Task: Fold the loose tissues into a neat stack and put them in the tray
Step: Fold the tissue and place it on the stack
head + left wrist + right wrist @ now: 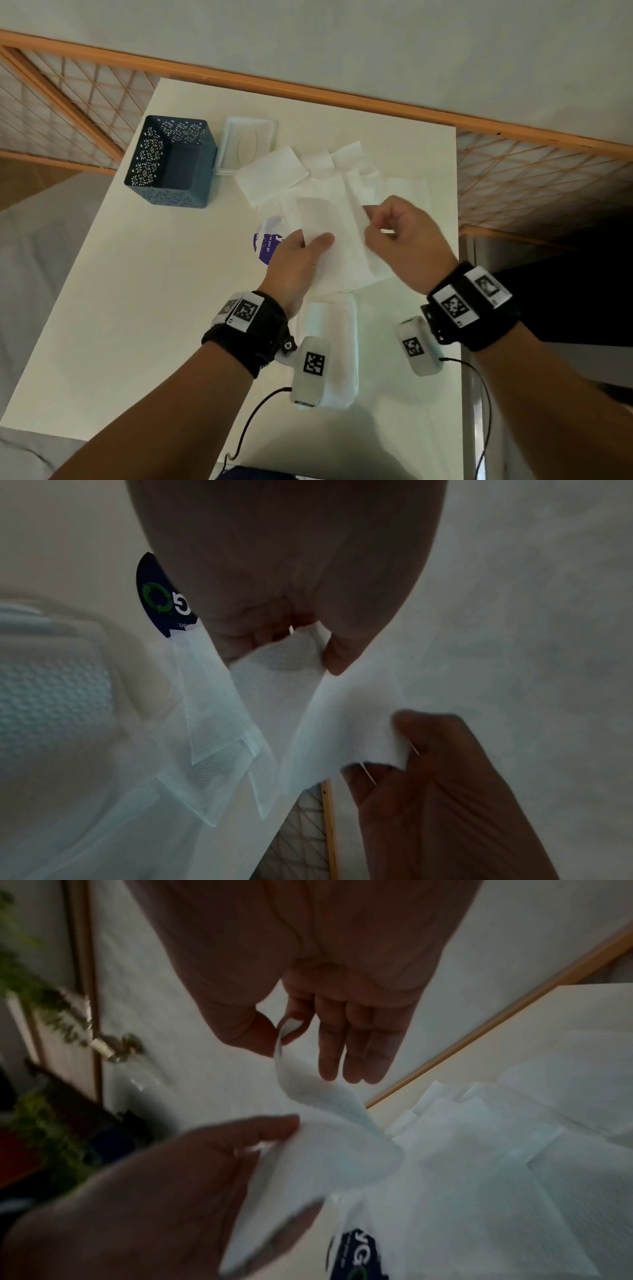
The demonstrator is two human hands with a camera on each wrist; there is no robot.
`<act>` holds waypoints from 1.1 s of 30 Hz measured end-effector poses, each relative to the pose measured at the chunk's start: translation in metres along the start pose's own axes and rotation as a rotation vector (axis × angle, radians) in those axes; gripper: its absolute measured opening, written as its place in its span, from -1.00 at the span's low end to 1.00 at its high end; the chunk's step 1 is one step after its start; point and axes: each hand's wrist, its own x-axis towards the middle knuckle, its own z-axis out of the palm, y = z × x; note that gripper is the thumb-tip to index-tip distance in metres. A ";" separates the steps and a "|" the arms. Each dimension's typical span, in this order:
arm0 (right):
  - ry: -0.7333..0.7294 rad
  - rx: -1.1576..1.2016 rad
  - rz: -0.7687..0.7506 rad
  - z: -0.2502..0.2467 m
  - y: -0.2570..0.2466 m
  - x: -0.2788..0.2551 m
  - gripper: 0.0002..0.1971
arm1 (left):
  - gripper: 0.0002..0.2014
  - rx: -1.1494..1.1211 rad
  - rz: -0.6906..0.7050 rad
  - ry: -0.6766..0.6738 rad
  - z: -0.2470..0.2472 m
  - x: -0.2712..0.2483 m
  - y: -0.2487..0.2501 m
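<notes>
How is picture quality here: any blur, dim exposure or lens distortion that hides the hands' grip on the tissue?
Head view: evenly lit, wall rail bowed by the wide lens; both hands legible on the tissue. Left wrist view: dim, left hand in shadow, right hand smeared. Right wrist view: dim; left hand motion-blurred, yet the right hand's pinch shows.

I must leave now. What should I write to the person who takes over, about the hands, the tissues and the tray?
Left hand: pinches the near-left edge of one tissue, held above the table.
Right hand: pinches the same tissue at its right edge.
Loose tissues lie spread beyond the hands; a folded stack lies near the wrists.
Pale tray sits beside the blue basket; no folded tissues in it.
Left: fold this tissue and the rest, stack, put into the tray.
</notes>
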 end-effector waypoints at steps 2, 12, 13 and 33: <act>-0.055 -0.093 -0.036 0.014 0.003 -0.007 -0.86 | -0.71 -0.019 -0.001 -0.012 0.003 -0.006 0.001; -0.180 -0.221 -0.076 0.049 0.005 -0.030 -0.83 | -0.78 -0.035 0.007 0.081 -0.002 -0.012 -0.003; -0.194 -0.186 -0.054 0.047 0.004 -0.030 -0.85 | -0.81 -0.022 0.009 0.111 -0.005 -0.011 -0.003; 0.114 -0.414 0.593 0.031 0.110 0.110 -0.26 | -0.59 0.927 0.050 -0.030 -0.048 -0.069 -0.068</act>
